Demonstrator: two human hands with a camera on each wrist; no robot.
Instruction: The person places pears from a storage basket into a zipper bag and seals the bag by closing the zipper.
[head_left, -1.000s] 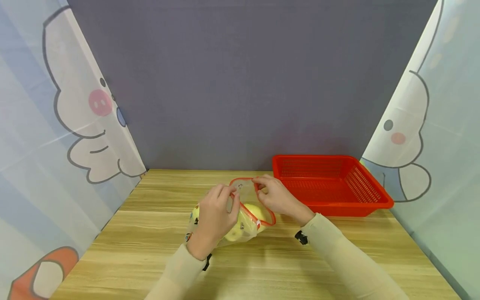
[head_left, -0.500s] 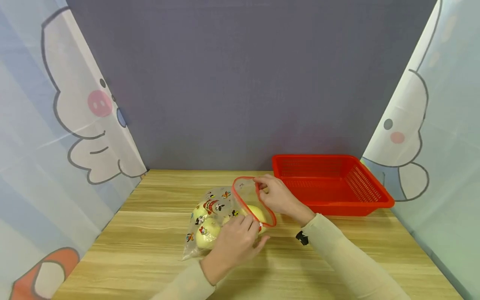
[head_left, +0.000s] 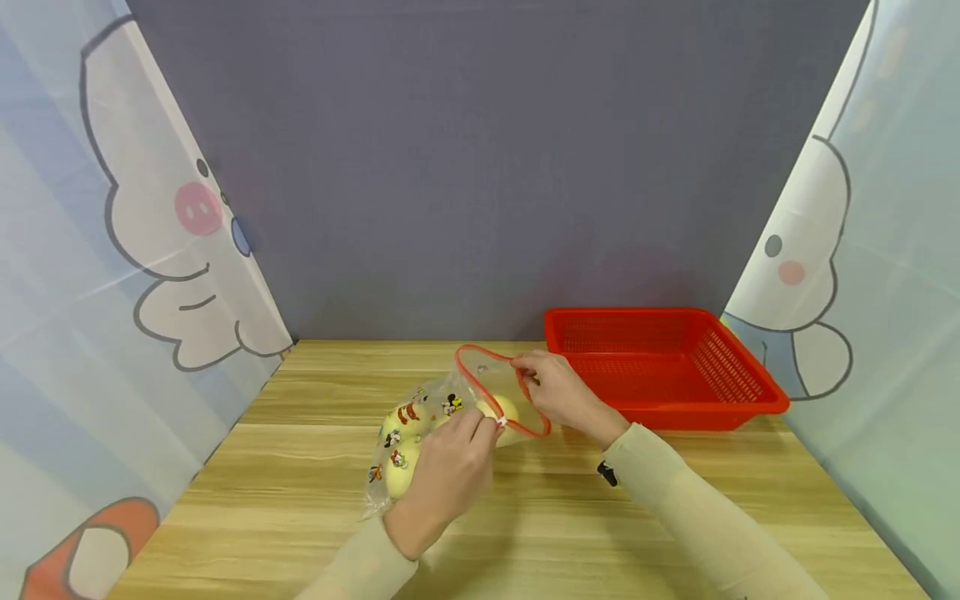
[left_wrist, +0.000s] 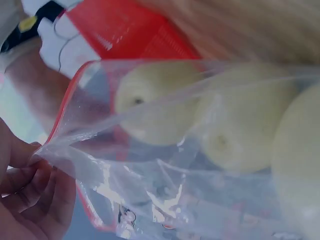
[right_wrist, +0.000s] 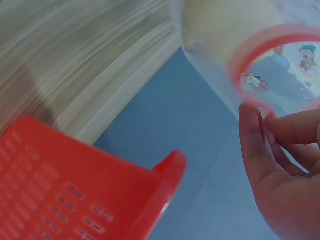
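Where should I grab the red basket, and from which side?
Probably the near rim of the red basket, toward its right corner, coming from the front: the basket sits upright with that rim flaring outward, while the right hand and clear bag crowd only its left end.

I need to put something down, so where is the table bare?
Bare table lies left of the bag, between the sleeves, and between the right sleeve and basket. It is crowded where left hand and right hand hold the bag.
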